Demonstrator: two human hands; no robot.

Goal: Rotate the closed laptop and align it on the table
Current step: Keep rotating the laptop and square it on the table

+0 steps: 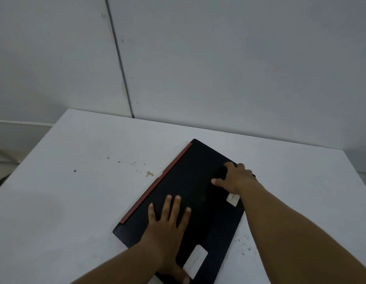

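A closed black laptop [190, 181] with a red hinge strip along its left side lies flat on the white table [75, 191], turned at an angle to the table's edges. My left hand [167, 226] rests flat on its lid near the front, fingers spread, thumb by a white sticker. My right hand [236, 179] presses on the lid at the right side, with fingers curled over the laptop's right edge. A second white sticker shows just below that hand. Both forearms cover part of the lid.
The table's far edge meets a pale panelled wall [219, 58] with a dark vertical seam. Small brown stains [149, 174] mark the tabletop left of the laptop, and dark specks lie to its right. The table's left edge drops off at the left.
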